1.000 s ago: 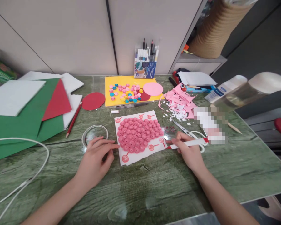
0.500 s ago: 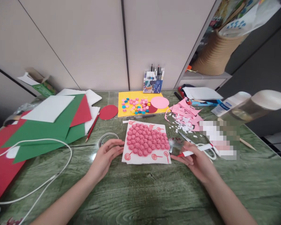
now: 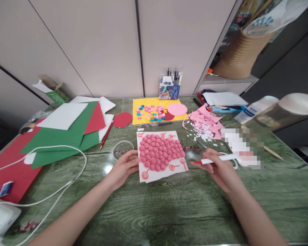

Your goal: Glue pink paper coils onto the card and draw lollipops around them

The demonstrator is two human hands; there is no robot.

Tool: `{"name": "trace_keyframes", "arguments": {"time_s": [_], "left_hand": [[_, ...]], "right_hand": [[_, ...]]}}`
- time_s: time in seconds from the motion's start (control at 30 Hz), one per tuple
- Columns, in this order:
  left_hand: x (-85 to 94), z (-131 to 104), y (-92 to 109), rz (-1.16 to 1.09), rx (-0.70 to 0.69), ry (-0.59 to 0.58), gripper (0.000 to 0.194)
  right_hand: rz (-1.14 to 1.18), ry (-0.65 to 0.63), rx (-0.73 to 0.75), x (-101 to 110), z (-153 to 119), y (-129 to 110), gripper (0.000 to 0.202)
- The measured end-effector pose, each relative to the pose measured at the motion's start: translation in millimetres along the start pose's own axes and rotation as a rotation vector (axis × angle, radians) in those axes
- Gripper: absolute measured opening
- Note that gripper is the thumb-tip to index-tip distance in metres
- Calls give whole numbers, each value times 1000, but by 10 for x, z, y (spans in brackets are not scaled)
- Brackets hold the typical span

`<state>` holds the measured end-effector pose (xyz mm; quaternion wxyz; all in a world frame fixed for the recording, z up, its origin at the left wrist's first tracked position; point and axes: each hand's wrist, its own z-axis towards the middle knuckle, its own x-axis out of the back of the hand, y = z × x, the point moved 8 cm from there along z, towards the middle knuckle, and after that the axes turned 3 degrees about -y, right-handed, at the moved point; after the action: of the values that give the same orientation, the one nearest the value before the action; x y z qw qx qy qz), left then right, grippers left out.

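A white card (image 3: 157, 176) stands in front of me, slightly turned. Its middle carries a mass of pink domed paper coils (image 3: 160, 152), and red spiral lollipop shapes are drawn near its edges. At the card's left edge, my left hand (image 3: 124, 167) has its fingers closed on the border. To the right, my right hand (image 3: 219, 169) grips a white marker (image 3: 227, 157), whose red tip points left towards the card. Its fingertips are just off the card's right edge.
Red and green sheets (image 3: 59, 136) and a white cable (image 3: 77, 177) lie left. Behind the card, a yellow sheet (image 3: 137, 119) bears small coloured pieces. Pink paper scraps (image 3: 204, 118), scissors (image 3: 201, 143) and a clear container (image 3: 284, 112) occupy the right side.
The card has turned a little anticlockwise, with my left hand still at its left edge. My right hand's fingertips have drawn slightly away from its right edge. The view has shifted slightly.
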<state>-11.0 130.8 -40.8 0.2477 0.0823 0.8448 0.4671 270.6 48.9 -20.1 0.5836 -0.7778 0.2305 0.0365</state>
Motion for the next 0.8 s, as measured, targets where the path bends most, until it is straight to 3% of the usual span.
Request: {"name": "trace_keyframes", "arguments": {"time_s": [0.1, 0.2, 0.27, 0.33, 0.43, 0.6, 0.8], "left_hand": [[-39, -8, -2, 20, -21, -14, 28], [-82, -5, -18, 21, -29, -47, 28], [-95, -3, -45, 11, -21, -63, 29], [-97, -9, -80, 3, -4, -68, 29], [-97, -28, -119, 15, 16, -60, 28], [-133, -35, -116, 48, 8, -87, 25], [-131, -12, -123, 46, 12, -97, 24]], "right_hand": [[-206, 179, 222, 87, -103, -193, 30], [-522, 283, 376, -53, -369, -261, 22], [-692, 222, 418, -294, -548, -179, 15], [-832, 68, 431, -593, -680, -23, 11], [-973, 11, 435, -836, -762, 153, 3], [-1042, 28, 367, -880, -655, 301, 5], [-1084, 18, 437, -899, -631, 339, 4]]}}
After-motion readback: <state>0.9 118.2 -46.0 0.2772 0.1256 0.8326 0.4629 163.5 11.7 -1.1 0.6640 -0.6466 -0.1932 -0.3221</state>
